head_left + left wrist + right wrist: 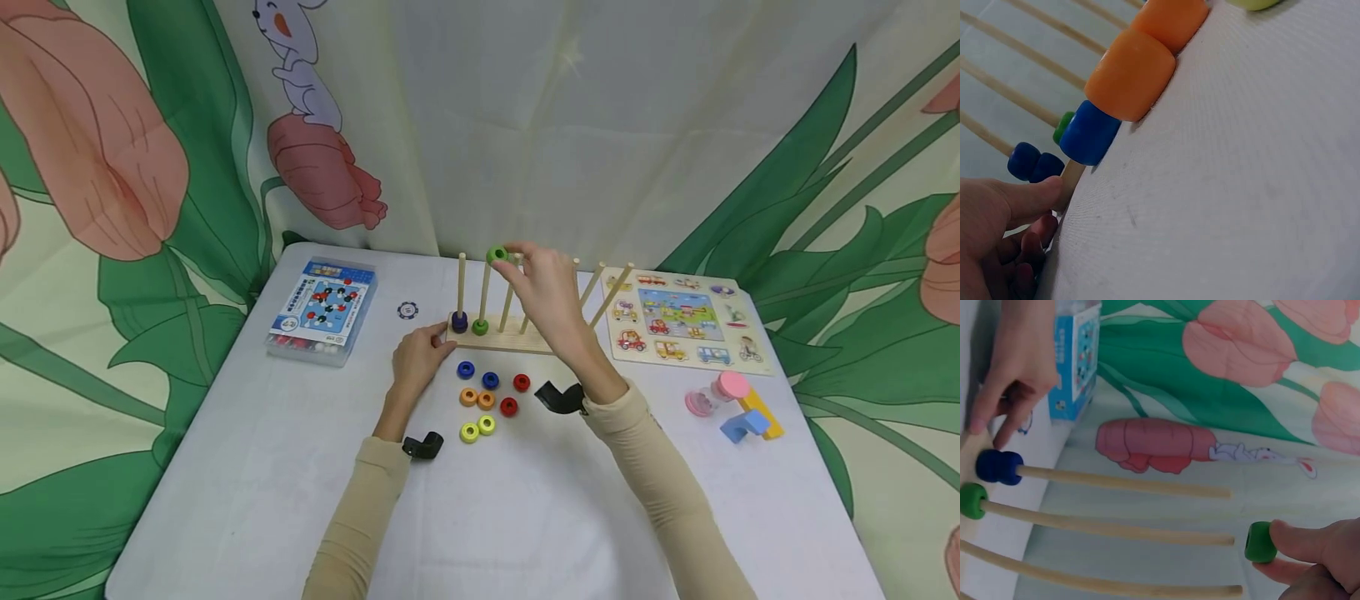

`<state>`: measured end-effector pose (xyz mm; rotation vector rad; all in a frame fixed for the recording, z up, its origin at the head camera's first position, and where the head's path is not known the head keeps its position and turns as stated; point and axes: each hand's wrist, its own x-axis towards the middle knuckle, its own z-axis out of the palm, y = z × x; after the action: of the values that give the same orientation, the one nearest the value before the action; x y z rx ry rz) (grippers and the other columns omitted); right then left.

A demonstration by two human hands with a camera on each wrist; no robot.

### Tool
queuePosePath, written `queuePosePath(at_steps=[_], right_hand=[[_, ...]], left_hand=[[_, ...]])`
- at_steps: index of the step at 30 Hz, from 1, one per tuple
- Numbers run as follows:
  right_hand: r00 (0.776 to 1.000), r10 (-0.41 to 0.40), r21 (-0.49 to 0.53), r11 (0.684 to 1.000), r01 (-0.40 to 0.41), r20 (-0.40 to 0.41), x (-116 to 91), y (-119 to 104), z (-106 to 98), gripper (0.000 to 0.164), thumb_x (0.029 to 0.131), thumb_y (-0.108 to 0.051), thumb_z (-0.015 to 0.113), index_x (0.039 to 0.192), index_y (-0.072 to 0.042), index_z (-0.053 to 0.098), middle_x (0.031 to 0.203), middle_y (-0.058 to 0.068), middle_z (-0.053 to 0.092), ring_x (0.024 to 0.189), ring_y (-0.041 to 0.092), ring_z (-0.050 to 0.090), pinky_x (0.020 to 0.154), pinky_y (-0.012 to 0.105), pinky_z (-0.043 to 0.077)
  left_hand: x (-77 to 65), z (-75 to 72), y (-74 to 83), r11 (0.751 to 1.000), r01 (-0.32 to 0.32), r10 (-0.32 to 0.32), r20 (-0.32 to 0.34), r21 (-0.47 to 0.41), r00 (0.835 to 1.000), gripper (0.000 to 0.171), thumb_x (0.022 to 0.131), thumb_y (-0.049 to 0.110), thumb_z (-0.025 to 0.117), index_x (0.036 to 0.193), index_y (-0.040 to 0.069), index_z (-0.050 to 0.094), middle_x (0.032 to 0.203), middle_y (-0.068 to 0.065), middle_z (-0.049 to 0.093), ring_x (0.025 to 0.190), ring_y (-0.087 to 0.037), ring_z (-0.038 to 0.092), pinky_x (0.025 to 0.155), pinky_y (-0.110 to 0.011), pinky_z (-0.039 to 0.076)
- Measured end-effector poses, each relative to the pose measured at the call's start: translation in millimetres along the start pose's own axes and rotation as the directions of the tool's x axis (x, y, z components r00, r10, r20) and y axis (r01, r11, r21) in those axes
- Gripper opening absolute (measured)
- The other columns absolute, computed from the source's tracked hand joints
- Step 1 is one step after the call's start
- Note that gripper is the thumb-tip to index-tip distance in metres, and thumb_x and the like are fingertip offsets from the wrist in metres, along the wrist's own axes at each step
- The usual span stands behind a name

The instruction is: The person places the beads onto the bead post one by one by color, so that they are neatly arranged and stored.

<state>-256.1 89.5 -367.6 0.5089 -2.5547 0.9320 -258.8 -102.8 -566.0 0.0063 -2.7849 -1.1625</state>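
Note:
Between thumb and finger my right hand (550, 296) pinches a green bead (497, 254), held close by the top of the second peg. In the right wrist view that green bead (1261, 542) is just off the peg's tip. My left hand (418, 360) grips the left end of the wooden peg board (502, 337), thumb at its front edge in the left wrist view. Two dark blue beads (999, 467) sit stacked on the first peg. Another green bead (480, 327) is at the foot of the second peg. My right hand partly hides the middle pegs.
In front of the board lie loose blue beads (490, 381), orange beads (486, 400), red beads (509, 407) and yellow beads (469, 432). A plastic case (322, 312) and a round chip (407, 310) stand left. Rightward are a picture puzzle (682, 321), a pink toy (731, 386) and blocks (745, 426).

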Motion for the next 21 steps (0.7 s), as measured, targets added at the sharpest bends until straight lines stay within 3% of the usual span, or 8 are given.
queuePosePath(at_steps=[5,13,17,21], right_hand=[[0.998,0.043,-0.02,0.999,-0.042,0.044,15.1,-5.2,6.0,0.036,0.091,-0.031,0.065,0.114,-0.003,0.068,0.046,-0.001,0.032,0.038,0.01,0.024,0.037,0.025,0.021],[0.994,0.075,-0.08,0.994,-0.068,0.084,20.6,-5.7,7.4,0.036,0.091,-0.031,0.065,0.113,-0.002,0.068,0.045,-0.001,0.034,0.036,0.01,0.025,0.036,0.025,0.023],[0.991,0.069,-0.113,0.992,-0.056,0.113,18.3,-2.9,12.7,0.035,0.09,-0.029,0.067,0.112,-0.001,0.068,0.047,0.003,0.048,0.037,0.009,0.025,0.037,0.025,0.025],[0.993,0.075,-0.076,0.995,-0.068,0.092,6.2,1.6,16.4,0.034,0.089,-0.027,0.068,0.114,-0.003,0.068,0.054,0.006,0.054,0.039,0.009,0.028,0.038,0.026,0.026]], left_hand=[[-0.5,-2.9,1.3,1.0,-0.005,0.005,0.006,-0.006,1.0,0.047,0.085,0.035,0.072,0.126,0.013,0.063,0.065,0.003,0.055,0.05,-0.013,0.045,0.047,-0.028,0.034],[-0.3,-1.9,3.4,1.0,-0.005,0.005,-0.006,0.0,1.0,0.047,0.084,0.033,0.073,0.125,0.012,0.063,0.065,0.002,0.055,0.05,-0.014,0.045,0.047,-0.029,0.034],[0.2,-1.9,2.5,1.0,-0.004,0.004,-0.004,0.005,1.0,0.047,0.085,0.034,0.072,0.126,0.013,0.063,0.066,0.002,0.055,0.051,-0.013,0.045,0.047,-0.028,0.033],[-0.1,-1.5,2.4,1.0,0.001,-0.001,-0.002,0.003,1.0,0.047,0.085,0.034,0.072,0.125,0.013,0.063,0.065,0.002,0.055,0.051,-0.014,0.045,0.047,-0.029,0.034]])
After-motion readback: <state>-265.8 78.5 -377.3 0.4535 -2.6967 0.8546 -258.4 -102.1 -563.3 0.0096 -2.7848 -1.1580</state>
